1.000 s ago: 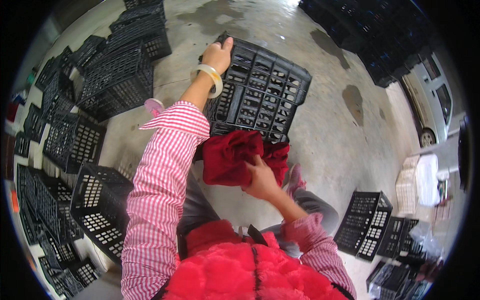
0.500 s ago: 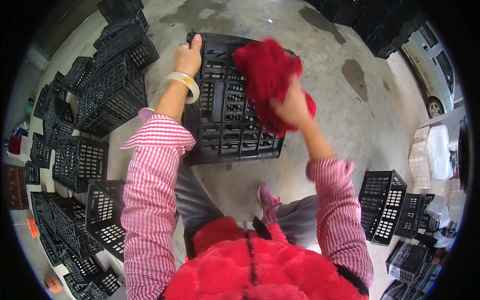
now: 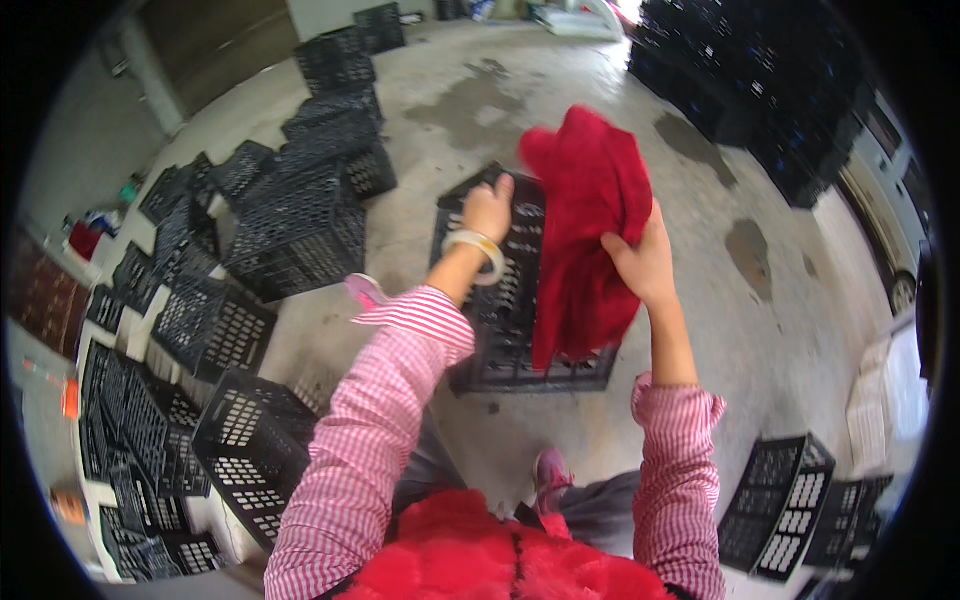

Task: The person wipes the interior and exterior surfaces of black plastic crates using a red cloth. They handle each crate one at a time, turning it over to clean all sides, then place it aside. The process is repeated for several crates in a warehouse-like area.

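Note:
A black slatted plastic crate is in front of me, above the concrete floor or resting on it; I cannot tell which. My left hand, with a pale bangle at its wrist, grips the crate near its far left part, thumb up and fingers mostly hidden. In my right hand is a red cloth, pinched at its right edge with the thumb on top. The cloth hangs spread over the right side of the crate and covers much of it. Its upper end is blurred by motion.
Several black crates stand in stacks along the left. More crates are at the lower right, and tall dark stacks rise at the far right. A pale van is parked beyond them. Dark wet patches mark the concrete.
The red cloth has gone from bunched up to hanging spread out in my right hand. The view has shifted, so the crate and my left hand appear lower and farther right.

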`<move>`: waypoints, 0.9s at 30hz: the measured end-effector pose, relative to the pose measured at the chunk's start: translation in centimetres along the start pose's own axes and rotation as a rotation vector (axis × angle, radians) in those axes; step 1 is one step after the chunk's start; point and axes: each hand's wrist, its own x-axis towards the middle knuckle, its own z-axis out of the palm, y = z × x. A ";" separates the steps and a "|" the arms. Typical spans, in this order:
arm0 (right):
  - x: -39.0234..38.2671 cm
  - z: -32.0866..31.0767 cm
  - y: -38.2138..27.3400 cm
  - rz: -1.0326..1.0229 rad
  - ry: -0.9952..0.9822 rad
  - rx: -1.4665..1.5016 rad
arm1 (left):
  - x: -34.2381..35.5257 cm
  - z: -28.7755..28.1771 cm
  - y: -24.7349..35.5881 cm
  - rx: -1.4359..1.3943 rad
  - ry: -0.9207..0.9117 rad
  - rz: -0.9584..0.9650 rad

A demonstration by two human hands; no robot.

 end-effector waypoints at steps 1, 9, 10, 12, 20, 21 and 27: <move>1.9 2.1 0.0 -0.033 0.035 -0.076 | -0.4 -0.1 0.3 -0.057 -0.025 -0.039; -13.5 9.8 -3.8 0.175 -0.426 -0.378 | 0.5 -1.7 -1.4 -0.093 -0.047 -0.136; -16.1 9.3 -4.6 0.155 -0.590 -0.372 | 0.7 -1.7 -1.7 -0.164 -0.075 -0.130; -18.7 8.0 -4.8 0.185 -0.838 -0.313 | 0.8 -1.2 -1.9 -0.160 -0.121 -0.098; -3.0 -3.4 -3.0 0.142 -0.247 0.203 | 0.2 -0.2 -0.6 -0.026 -0.184 0.098; -0.5 -3.6 -2.6 0.002 -0.096 0.021 | 0.5 -0.2 -0.5 0.009 -0.222 0.095; -1.2 2.6 2.3 -0.032 -0.005 -0.376 | 1.6 -0.4 -0.8 -0.044 -0.247 0.006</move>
